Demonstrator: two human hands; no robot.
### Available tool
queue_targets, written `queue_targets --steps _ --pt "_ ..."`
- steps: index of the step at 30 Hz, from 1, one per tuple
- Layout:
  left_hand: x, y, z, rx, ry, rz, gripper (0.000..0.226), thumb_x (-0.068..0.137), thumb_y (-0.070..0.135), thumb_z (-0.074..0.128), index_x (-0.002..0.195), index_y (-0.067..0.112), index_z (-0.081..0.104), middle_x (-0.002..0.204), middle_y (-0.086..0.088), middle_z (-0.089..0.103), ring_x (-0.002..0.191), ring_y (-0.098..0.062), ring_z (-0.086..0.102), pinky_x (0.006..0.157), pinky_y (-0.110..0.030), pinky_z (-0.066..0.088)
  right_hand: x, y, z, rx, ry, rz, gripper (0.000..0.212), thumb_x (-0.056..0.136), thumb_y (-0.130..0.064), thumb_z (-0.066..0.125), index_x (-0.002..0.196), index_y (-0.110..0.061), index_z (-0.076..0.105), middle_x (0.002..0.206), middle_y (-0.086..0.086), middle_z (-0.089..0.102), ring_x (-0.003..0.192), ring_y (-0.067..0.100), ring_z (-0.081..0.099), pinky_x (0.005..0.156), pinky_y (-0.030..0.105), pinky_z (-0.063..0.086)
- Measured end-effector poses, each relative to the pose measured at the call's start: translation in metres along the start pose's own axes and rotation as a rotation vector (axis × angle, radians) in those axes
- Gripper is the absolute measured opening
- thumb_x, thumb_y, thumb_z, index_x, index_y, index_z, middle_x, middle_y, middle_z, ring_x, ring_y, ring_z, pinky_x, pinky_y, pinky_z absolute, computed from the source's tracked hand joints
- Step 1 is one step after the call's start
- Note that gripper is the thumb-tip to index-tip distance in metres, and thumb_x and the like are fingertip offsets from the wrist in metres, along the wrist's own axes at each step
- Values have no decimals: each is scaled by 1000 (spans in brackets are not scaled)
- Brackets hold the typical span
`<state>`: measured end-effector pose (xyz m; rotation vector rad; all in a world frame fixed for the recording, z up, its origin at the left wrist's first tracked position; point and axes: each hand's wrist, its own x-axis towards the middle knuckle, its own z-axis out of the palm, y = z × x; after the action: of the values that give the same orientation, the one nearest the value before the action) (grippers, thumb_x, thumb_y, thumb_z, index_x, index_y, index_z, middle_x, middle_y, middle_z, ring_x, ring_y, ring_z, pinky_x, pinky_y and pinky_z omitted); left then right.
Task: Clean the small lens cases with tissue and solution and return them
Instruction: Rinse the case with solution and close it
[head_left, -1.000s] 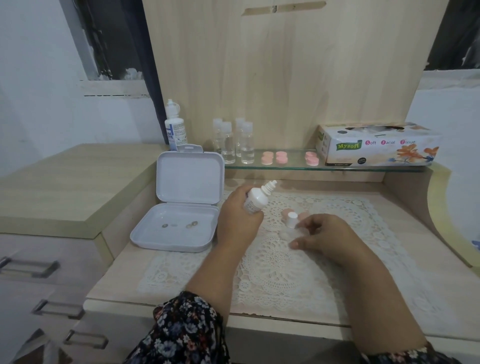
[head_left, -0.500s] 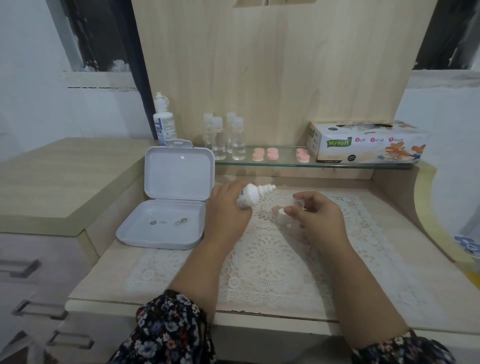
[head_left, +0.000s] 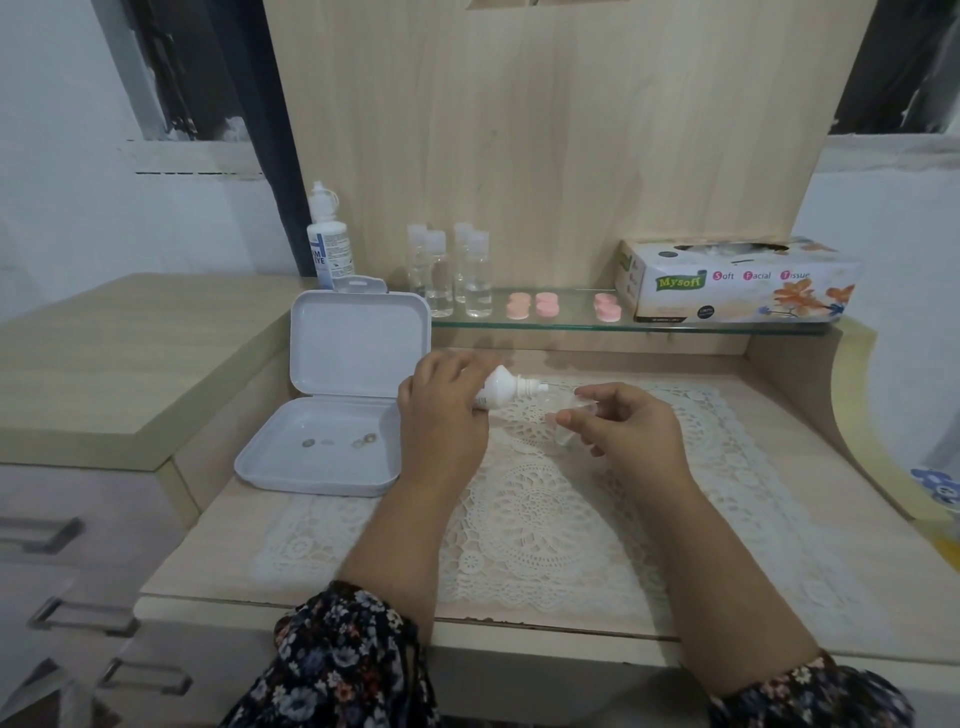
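My left hand (head_left: 444, 410) grips a small white solution bottle (head_left: 501, 392), tipped on its side with the nozzle pointing right. My right hand (head_left: 623, 428) pinches a small clear lens case (head_left: 558, 415) just under that nozzle, above the lace mat (head_left: 545, 509). Pink lens case lids (head_left: 534, 305) lie on the glass shelf (head_left: 571, 322), with another pink lid (head_left: 608, 307) further right. A tissue box (head_left: 737, 280) stands at the shelf's right end.
An open white box (head_left: 337, 410) with a few small lenses inside sits left of my hands. A larger solution bottle (head_left: 327, 239) and several clear vials (head_left: 449, 270) stand at the back. Drawers (head_left: 62, 571) lie to the left.
The bottle tilted from nozzle-up to nearly level, pointing at the case. My right hand lifted the clear case off the mat and brought it up to the nozzle.
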<state>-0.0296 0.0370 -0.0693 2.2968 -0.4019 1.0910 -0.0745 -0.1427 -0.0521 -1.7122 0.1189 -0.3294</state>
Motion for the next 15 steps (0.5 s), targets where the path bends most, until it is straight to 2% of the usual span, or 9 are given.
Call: queue_targets --steps 6,9,15 --pt "0 1 -2 51 13 24 58 62 -10 67 106 27 65 109 7 62 112 -23 49 85 -37 30 -1 2 -1 -9 2 -4 28 71 -19 85 96 -20 71 79 7 66 53 -1 58 66 26 48" --pt "0 0 -2 58 25 32 58 60 -11 66 105 25 67 109 4 62 113 -23 48 86 -36 29 0 3 -1 -15 0 -1 29 70 -19 85 95 -20 71 75 3 65 52 0 58 67 29 50" --pt "1 -1 -2 35 46 43 58 57 -13 66 103 24 68 107 3 63 112 -21 45 85 -35 25 1 3 0 -34 -7 4 29 70 -21 86 94 -20 71 75 3 63 59 9 57 66 30 52"
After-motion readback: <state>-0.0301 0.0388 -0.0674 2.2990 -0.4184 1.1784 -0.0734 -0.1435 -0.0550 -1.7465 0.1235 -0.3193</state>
